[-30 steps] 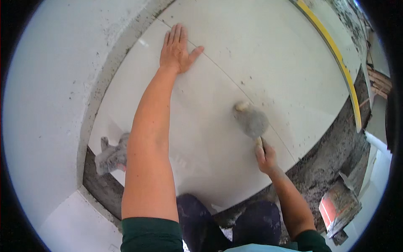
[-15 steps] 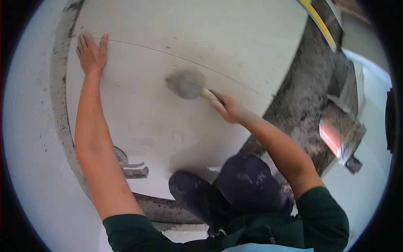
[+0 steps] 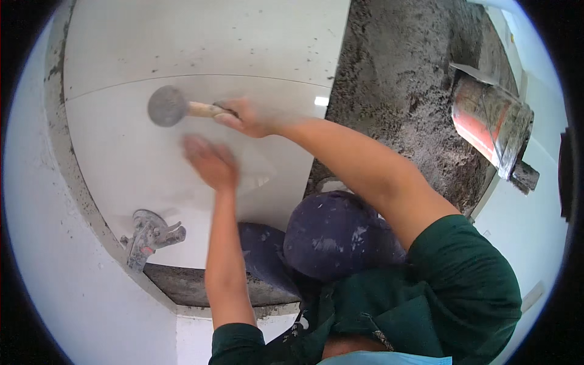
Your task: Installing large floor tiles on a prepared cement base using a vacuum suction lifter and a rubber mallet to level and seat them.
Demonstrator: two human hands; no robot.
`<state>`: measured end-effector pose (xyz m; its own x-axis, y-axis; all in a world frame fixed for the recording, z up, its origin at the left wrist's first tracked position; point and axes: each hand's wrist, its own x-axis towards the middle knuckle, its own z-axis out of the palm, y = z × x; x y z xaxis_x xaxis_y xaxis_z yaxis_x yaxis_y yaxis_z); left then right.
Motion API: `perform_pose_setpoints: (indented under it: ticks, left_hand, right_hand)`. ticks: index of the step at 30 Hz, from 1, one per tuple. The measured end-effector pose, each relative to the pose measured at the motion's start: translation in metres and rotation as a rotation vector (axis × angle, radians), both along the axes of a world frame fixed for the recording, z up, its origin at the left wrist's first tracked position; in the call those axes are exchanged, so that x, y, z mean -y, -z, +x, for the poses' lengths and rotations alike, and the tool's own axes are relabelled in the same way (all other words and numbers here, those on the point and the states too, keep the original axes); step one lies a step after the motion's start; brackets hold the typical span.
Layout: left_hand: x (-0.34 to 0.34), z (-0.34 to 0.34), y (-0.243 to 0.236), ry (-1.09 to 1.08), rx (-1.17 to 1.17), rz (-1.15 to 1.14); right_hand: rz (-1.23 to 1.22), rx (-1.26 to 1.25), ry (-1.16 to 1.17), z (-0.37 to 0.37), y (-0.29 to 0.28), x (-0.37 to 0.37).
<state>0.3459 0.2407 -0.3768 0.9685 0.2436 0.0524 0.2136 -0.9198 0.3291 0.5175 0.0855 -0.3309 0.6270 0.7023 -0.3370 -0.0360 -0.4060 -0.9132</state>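
A rubber mallet [image 3: 167, 106] with a round grey head and a pale wooden handle is in my right hand [image 3: 242, 117], fingers wrapped round the handle. Its head is over the large pale floor tile [image 3: 134, 158], a little below the thin joint with the farther tile [image 3: 207, 36]; I cannot tell whether it touches. Just nearer to me, my left hand [image 3: 211, 162] is over the same tile, blurred by motion, fingers outstretched and holding nothing. A dirty suction-cup tile lifter [image 3: 151, 234] is at the tile's near left corner.
Rough grey mortar [image 3: 395, 73] borders the tiles on the right, where a mortar-smeared bucket [image 3: 486, 121] with red patches lies tipped. A white wall [image 3: 67, 243] runs along the left. My knees [image 3: 331, 237] are at the tile's near edge.
My left hand has come off the far left of the joint, moving nearer and to the right. The mallet has moved left in my right hand. The view has shifted; the yellow strip has left it.
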Motion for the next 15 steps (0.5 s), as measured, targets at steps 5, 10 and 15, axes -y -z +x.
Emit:
perform_pose_setpoints:
  ticks: [5,10,15]
  left_hand:
    - [0.101,0.004,-0.016,0.578,-0.330,-0.169]
    - [0.148,0.064,-0.029,0.502,-0.165,-0.113]
    - [0.167,0.055,0.002,0.414,-0.118,0.237]
  right_hand:
    - [-0.085,0.018,-0.044,0.006,-0.016,-0.005]
    - [-0.037,-0.152,-0.062,0.021,-0.013,-0.003]
    - [-0.077,-0.072,-0.101,0.017,-0.017,-0.009]
